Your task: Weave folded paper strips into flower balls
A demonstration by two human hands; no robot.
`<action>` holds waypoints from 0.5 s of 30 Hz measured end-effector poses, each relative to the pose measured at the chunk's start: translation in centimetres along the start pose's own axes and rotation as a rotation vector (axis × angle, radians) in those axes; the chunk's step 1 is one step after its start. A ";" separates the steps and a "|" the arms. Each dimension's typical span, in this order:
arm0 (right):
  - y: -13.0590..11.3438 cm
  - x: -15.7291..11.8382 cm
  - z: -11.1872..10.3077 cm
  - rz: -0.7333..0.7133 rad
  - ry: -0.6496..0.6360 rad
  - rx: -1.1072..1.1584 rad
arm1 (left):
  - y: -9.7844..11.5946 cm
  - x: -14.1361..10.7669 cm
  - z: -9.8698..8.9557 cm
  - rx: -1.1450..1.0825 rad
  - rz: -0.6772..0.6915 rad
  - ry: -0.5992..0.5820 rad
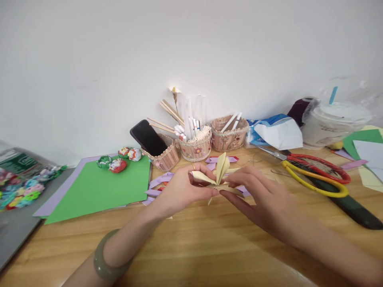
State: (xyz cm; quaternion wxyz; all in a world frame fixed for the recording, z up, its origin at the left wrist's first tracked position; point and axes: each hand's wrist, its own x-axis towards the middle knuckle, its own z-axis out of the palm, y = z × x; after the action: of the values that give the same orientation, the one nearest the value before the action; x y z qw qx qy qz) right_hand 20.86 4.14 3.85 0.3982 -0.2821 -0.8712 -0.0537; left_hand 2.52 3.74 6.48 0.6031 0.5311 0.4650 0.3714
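"Where is the folded yellow paper (pixel 222 169)?"

"Over the bench (pixel 179 247), between the two hands. Its pointed petals spread outward, with some standing upright."

"How are the fingers set?"

"On the left hand (pixel 181 189) they grasp the left petal, thumb on the near side. On the right hand (pixel 265 195) they grasp the right petal, thumb below and the other fingers above."

"What lies close by?"

"Folded purple strips (pixel 161 180), partly hidden behind the hands. Left of them is a green sheet (pixel 104 191) with small crocheted pieces (pixel 117 165) on its far part."

"And farther off?"

"Three wooden baskets stand in a row by the wall (pixel 191 48). The left basket (pixel 166 158) has a phone (pixel 148 137) leaning in it; the middle basket (pixel 196 150) and the right basket (pixel 229 138) hold pens."

"Anything on the right?"

"Scissors (pixel 314 190) with one yellow and one red handle, lying across a black-handled tool (pixel 356 211). A lidded plastic cup (pixel 329 125) stands beyond them."
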 end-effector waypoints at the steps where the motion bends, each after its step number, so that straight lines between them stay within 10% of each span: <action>1: 0.0 0.1 0.0 0.023 0.000 -0.002 | -0.1 0.0 0.0 -0.002 -0.006 -0.002; 15: 0.6 0.6 -0.3 0.019 0.060 -0.090 | -1.3 0.3 0.3 -0.286 -0.034 0.017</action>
State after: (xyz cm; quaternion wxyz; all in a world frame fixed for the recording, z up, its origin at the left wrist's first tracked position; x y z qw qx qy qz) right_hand 21.10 4.75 4.42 0.4115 -0.3062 -0.8528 -0.0977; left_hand 2.88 3.71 5.16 0.6751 0.4286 0.4212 0.4280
